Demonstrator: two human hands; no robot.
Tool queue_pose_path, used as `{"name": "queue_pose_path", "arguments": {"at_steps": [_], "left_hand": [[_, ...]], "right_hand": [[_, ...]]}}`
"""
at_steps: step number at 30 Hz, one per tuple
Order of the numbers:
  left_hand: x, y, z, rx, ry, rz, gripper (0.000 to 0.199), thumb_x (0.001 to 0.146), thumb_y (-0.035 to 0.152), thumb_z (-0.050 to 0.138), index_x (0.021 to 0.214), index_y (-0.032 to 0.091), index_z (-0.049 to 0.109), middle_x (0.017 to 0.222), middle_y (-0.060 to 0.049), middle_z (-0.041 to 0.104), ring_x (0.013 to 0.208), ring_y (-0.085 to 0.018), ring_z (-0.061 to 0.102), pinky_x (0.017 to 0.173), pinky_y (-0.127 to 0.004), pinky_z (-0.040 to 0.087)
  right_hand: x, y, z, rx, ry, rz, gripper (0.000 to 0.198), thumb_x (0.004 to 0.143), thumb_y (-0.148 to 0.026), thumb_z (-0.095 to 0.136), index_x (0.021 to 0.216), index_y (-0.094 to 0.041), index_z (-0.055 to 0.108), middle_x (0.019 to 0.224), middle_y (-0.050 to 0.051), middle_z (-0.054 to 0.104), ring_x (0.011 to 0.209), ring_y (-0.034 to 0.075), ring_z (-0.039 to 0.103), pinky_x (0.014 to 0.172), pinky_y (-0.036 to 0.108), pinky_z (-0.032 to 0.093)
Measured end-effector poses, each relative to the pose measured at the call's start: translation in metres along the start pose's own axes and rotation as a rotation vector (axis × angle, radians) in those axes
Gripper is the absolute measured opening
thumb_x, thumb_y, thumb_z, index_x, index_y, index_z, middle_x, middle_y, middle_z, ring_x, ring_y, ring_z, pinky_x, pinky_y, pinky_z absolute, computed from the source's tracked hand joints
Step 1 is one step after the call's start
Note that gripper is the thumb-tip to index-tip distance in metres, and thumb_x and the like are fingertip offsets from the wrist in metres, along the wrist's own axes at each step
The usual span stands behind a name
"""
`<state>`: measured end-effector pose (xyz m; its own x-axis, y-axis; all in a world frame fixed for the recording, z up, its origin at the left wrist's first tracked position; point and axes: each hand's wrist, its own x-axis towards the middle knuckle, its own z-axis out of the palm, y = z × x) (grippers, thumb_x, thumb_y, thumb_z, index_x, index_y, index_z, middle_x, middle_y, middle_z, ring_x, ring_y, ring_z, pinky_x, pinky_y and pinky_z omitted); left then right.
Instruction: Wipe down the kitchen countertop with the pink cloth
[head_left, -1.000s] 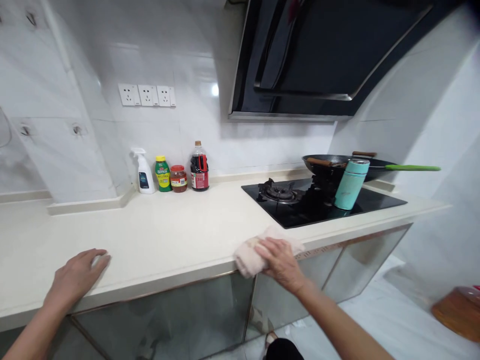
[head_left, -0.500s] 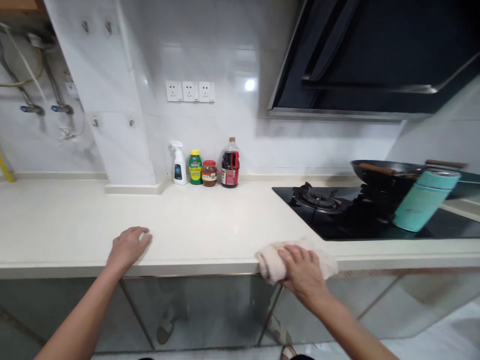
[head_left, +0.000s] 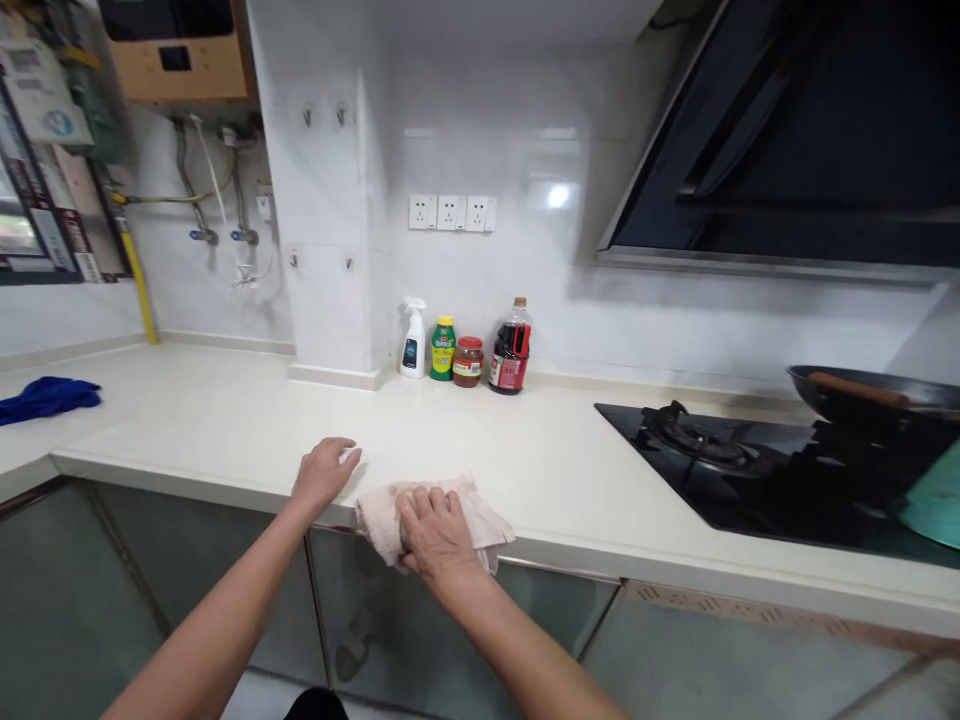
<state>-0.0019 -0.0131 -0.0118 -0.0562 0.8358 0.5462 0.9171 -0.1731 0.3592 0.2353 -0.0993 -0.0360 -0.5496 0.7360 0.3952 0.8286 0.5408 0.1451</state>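
Observation:
My right hand (head_left: 439, 535) presses a pale pink cloth (head_left: 484, 520) onto the front edge of the white countertop (head_left: 555, 450). Part of the cloth hangs over that edge, and the fingers lie across its top. Just left of the cloth, my left hand (head_left: 324, 472) rests on the counter near the edge. Its thumb stands apart from the fingers, and it holds nothing.
By the back wall stand a white spray bottle (head_left: 412, 340), a green bottle (head_left: 442, 350), a red-lidded jar (head_left: 469, 363) and a dark sauce bottle (head_left: 510, 350). A gas stove (head_left: 697, 465) with a wok (head_left: 847, 395) is on the right. A blue cloth (head_left: 52, 398) lies far left.
My right hand has slid left with the pink cloth along the counter edge, closer to my left hand. The view has turned left, bringing the blue cloth into sight.

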Motion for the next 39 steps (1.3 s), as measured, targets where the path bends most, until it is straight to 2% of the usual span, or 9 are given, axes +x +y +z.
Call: {"name": "queue_pose_path", "arguments": {"at_steps": [2, 6, 10, 13, 17, 22, 30, 34, 39], "left_hand": [[-0.012, 0.013, -0.006, -0.036, 0.087, 0.039, 0.033, 0.094, 0.034, 0.045, 0.111, 0.017, 0.068, 0.123, -0.013, 0.067, 0.122, -0.025, 0.059, 0.109, -0.041, 0.044], [-0.059, 0.057, -0.005, -0.089, 0.175, 0.232, 0.036, 0.098, 0.037, 0.044, 0.125, 0.02, 0.061, 0.138, -0.012, 0.056, 0.134, -0.023, 0.048, 0.114, -0.04, 0.039], [-0.105, 0.097, 0.018, 0.003, -0.016, 0.603, 0.052, 0.093, 0.047, 0.059, 0.14, 0.027, 0.051, 0.148, -0.012, 0.049, 0.138, -0.032, 0.042, 0.112, -0.052, 0.037], [-0.118, 0.112, 0.035, 0.186, -0.126, 0.541, 0.075, 0.081, 0.054, 0.074, 0.146, 0.031, 0.045, 0.146, -0.012, 0.052, 0.133, -0.037, 0.045, 0.107, -0.058, 0.036], [-0.118, 0.117, 0.042, 0.286, -0.148, 0.449, 0.083, 0.075, 0.055, 0.08, 0.146, 0.03, 0.044, 0.136, -0.012, 0.057, 0.121, -0.034, 0.049, 0.103, -0.055, 0.036], [-0.115, 0.133, 0.043, 0.303, -0.138, 0.448, 0.088, 0.07, 0.063, 0.081, 0.142, 0.024, 0.048, 0.135, -0.017, 0.054, 0.121, -0.037, 0.047, 0.1, -0.056, 0.035], [-0.121, 0.234, 0.086, 0.279, -0.093, 0.702, 0.072, 0.073, 0.06, 0.079, 0.128, 0.02, 0.053, 0.121, -0.009, 0.057, 0.108, -0.027, 0.051, 0.086, -0.04, 0.041], [-0.119, 0.221, 0.085, 0.303, -0.042, 0.838, 0.078, 0.078, 0.056, 0.077, 0.137, 0.016, 0.046, 0.122, -0.011, 0.055, 0.104, -0.025, 0.051, 0.08, -0.039, 0.041], [-0.104, 0.146, 0.049, 0.354, -0.16, 0.84, 0.084, 0.079, 0.063, 0.073, 0.144, 0.019, 0.042, 0.12, -0.012, 0.058, 0.102, -0.028, 0.053, 0.082, -0.041, 0.041]], "right_hand": [[-0.008, 0.008, -0.004, 0.034, -0.004, -0.051, 0.101, 0.065, -0.036, 0.098, 0.146, -0.016, 0.042, 0.142, 0.017, 0.048, 0.124, 0.039, 0.045, 0.105, 0.056, 0.042], [-0.028, 0.033, -0.005, 0.287, 0.084, -0.205, 0.095, 0.069, -0.01, 0.085, 0.149, -0.021, 0.036, 0.153, 0.016, 0.037, 0.137, 0.033, 0.038, 0.111, 0.048, 0.04], [-0.051, 0.08, 0.002, 0.411, 0.332, -0.263, 0.059, 0.088, -0.011, 0.056, 0.144, -0.023, 0.042, 0.148, 0.013, 0.044, 0.136, 0.026, 0.041, 0.112, 0.048, 0.039], [-0.077, 0.134, 0.01, 0.265, 0.411, -0.074, 0.032, 0.1, -0.028, 0.042, 0.127, -0.022, 0.058, 0.137, 0.013, 0.054, 0.129, 0.03, 0.048, 0.108, 0.054, 0.041], [-0.122, 0.191, 0.024, 0.083, 0.31, 0.267, 0.046, 0.104, -0.042, 0.027, 0.118, -0.018, 0.064, 0.126, 0.014, 0.061, 0.118, 0.03, 0.057, 0.099, 0.051, 0.047], [-0.141, 0.189, 0.027, -0.115, 0.133, 0.313, 0.049, 0.106, -0.038, 0.019, 0.125, -0.02, 0.06, 0.131, 0.011, 0.059, 0.125, 0.027, 0.051, 0.098, 0.048, 0.045], [-0.144, 0.192, 0.04, -0.227, 0.176, 0.278, 0.046, 0.102, -0.028, 0.023, 0.126, -0.02, 0.061, 0.134, 0.011, 0.059, 0.128, 0.026, 0.05, 0.099, 0.046, 0.047], [-0.155, 0.203, 0.054, -0.213, 0.197, 0.275, 0.055, 0.101, -0.033, 0.019, 0.13, -0.015, 0.062, 0.139, 0.013, 0.057, 0.13, 0.03, 0.049, 0.1, 0.05, 0.048], [-0.158, 0.207, 0.064, -0.19, 0.198, 0.262, 0.059, 0.098, -0.036, 0.018, 0.129, -0.021, 0.066, 0.143, 0.011, 0.055, 0.133, 0.033, 0.048, 0.101, 0.054, 0.048]]}}
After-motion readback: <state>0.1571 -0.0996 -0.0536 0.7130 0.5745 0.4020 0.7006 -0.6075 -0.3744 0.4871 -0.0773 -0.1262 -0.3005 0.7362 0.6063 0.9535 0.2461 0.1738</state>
